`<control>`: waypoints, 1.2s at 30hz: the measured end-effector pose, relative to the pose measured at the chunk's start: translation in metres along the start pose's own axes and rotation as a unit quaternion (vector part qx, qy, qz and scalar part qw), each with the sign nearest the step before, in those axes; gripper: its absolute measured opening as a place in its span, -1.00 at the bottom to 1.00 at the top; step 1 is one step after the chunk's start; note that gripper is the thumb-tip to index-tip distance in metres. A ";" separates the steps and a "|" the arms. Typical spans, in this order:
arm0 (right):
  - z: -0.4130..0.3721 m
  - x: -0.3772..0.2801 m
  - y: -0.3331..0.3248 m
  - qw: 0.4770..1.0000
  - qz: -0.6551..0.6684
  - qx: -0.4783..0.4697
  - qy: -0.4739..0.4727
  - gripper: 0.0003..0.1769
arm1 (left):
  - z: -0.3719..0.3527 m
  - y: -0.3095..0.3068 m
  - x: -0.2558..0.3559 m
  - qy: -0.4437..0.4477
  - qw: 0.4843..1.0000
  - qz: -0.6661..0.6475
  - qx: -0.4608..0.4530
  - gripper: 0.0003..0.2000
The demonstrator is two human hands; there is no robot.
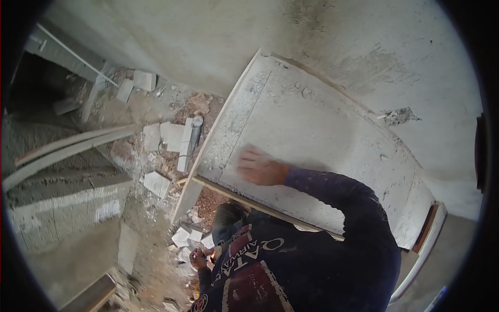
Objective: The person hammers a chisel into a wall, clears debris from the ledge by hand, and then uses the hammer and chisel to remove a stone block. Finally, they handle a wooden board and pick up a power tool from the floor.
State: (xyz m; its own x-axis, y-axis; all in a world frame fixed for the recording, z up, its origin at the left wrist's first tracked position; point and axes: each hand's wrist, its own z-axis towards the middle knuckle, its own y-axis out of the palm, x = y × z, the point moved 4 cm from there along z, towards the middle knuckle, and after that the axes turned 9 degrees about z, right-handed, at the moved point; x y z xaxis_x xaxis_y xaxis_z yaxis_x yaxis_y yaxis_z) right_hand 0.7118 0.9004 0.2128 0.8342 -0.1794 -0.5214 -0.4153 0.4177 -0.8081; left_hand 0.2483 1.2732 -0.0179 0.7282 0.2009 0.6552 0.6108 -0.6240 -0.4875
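Note:
My right hand lies flat on a pale, dusty slab, its fingers spread and a little blurred. The slab has rough grey patches and a thin seam near its left end. Low in the view, beside my dark printed shirt, is my left hand. Its fingers are curled round something small that I cannot make out. A wooden strip runs along the slab's near edge.
On the rubble-strewn floor to the left are an angle grinder, a white tile strip and a broken tile piece. A curved stair edge stands at the far left. A plastered wall rises behind the slab.

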 end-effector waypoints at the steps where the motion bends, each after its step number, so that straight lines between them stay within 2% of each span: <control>1: -0.022 0.015 -0.007 0.995 -0.072 0.067 0.021 -0.76 | 0.001 0.005 0.029 0.025 0.999 0.040 -0.004 -0.76; 2: -0.032 0.025 -0.014 0.980 -0.143 0.132 0.042 -0.74 | -0.004 0.015 0.068 0.051 0.996 0.079 -0.007 -0.78; 4: -0.027 0.057 -0.025 0.962 -0.040 0.195 0.185 -0.46 | 0.024 0.030 0.090 0.117 0.990 0.074 -0.037 -0.79; 5: -0.024 0.075 -0.034 0.950 -0.028 0.221 0.218 -0.38 | 0.010 0.045 0.132 0.094 0.989 0.101 -0.047 -0.79; 6: -0.021 0.092 -0.042 0.937 -0.011 0.246 0.247 -0.30 | 0.064 0.041 0.097 0.122 0.978 0.169 -0.023 -0.79; 7: -0.023 0.107 -0.049 0.923 -0.036 0.253 0.287 -0.24 | 0.038 0.053 0.151 0.211 0.953 0.214 -0.050 -0.77; 8: -0.024 0.127 -0.059 0.913 -0.060 0.253 0.313 -0.19 | 0.058 0.055 0.151 0.231 0.937 0.254 -0.057 -0.78; 9: -0.025 0.151 -0.068 0.908 -0.061 0.254 0.328 -0.18 | 0.061 0.058 0.163 0.245 0.935 0.252 -0.048 -0.77; 10: -0.023 0.168 -0.075 0.904 -0.054 0.250 0.341 -0.18 | 0.056 0.062 0.186 0.181 0.943 0.263 -0.091 -0.75; 12: -0.035 0.197 -0.088 0.886 -0.045 0.244 0.392 -0.18 | 0.066 0.061 0.205 0.367 0.883 0.291 -0.028 -0.74; 13: -0.042 0.202 -0.097 0.859 -0.119 0.234 0.440 -0.23 | 0.060 0.063 0.226 0.325 0.905 0.274 -0.020 -0.74; 14: -0.061 0.219 -0.103 0.835 -0.104 0.295 0.453 -0.26 | 0.048 0.057 0.236 0.286 0.924 0.255 -0.017 -0.75; 16: -0.063 0.207 -0.123 0.780 -0.110 0.331 0.520 -0.28 | 0.054 0.043 0.210 0.256 0.941 0.222 -0.002 -0.74; 17: -0.044 0.200 -0.130 0.786 -0.109 0.324 0.515 -0.28 | 0.058 0.039 0.197 0.242 0.951 0.194 -0.002 -0.73; 19: -0.007 0.177 -0.130 0.863 -0.081 0.312 0.389 -0.27 | 0.054 0.030 0.169 0.224 0.947 0.229 -0.018 -0.72; 20: 0.000 0.183 -0.124 0.865 -0.080 0.306 0.390 -0.27 | 0.054 0.027 0.154 0.217 0.940 0.261 -0.033 -0.71; 21: 0.005 0.195 -0.114 0.861 -0.082 0.290 0.409 -0.27 | 0.062 0.023 0.122 0.194 0.949 0.245 -0.049 -0.71; 24: -0.008 0.211 -0.115 0.856 -0.107 0.263 0.433 -0.26 | 0.039 0.011 0.110 0.140 0.958 0.243 -0.063 -0.70; 26: -0.038 0.212 -0.124 0.853 -0.133 0.257 0.435 -0.25 | 0.026 0.006 0.117 0.137 0.957 0.250 -0.049 -0.70; 28: -0.084 0.210 -0.129 0.827 -0.147 0.249 0.482 -0.24 | 0.021 0.008 0.115 0.074 0.973 0.203 -0.086 -0.71; 29: -0.106 0.206 -0.131 0.823 -0.135 0.263 0.485 -0.25 | 0.043 -0.001 0.076 0.066 0.973 0.198 -0.095 -0.73; 30: -0.127 0.201 -0.127 0.811 -0.151 0.268 0.498 -0.25 | 0.041 0.000 0.088 0.085 0.978 0.161 -0.106 -0.76; 31: -0.149 0.198 -0.127 0.806 -0.130 0.276 0.507 -0.26 | 0.070 -0.005 0.060 0.162 0.948 0.243 -0.126 -0.77; 32: -0.175 0.193 -0.131 0.798 -0.113 0.288 0.518 -0.27 | 0.082 -0.003 0.052 0.051 0.981 0.150 -0.109 -0.76; 33: -0.204 0.187 -0.133 0.763 -0.086 0.309 0.561 -0.27 | 0.075 0.010 0.084 0.037 0.978 0.156 -0.130 -0.75; 34: -0.212 0.167 -0.141 0.728 -0.129 0.273 0.615 -0.26 | 0.075 0.018 0.101 0.041 0.982 0.111 -0.150 -0.76; 35: -0.223 0.154 -0.147 0.726 -0.202 0.252 0.607 -0.26 | 0.072 0.027 0.129 0.065 0.974 0.122 -0.178 -0.77; 36: -0.248 0.138 -0.157 0.710 -0.210 0.266 0.618 -0.26 | 0.072 0.034 0.148 0.053 0.971 0.157 -0.173 -0.80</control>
State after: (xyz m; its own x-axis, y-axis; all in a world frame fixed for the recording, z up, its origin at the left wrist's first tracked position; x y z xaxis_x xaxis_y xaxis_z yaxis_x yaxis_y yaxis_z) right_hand 0.8017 0.5893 0.1998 -0.2473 -0.8939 -0.3739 0.2461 0.3153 -0.9165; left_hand 0.3996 1.3355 0.0210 0.8145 -0.1069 0.5703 0.2096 -0.8623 -0.4610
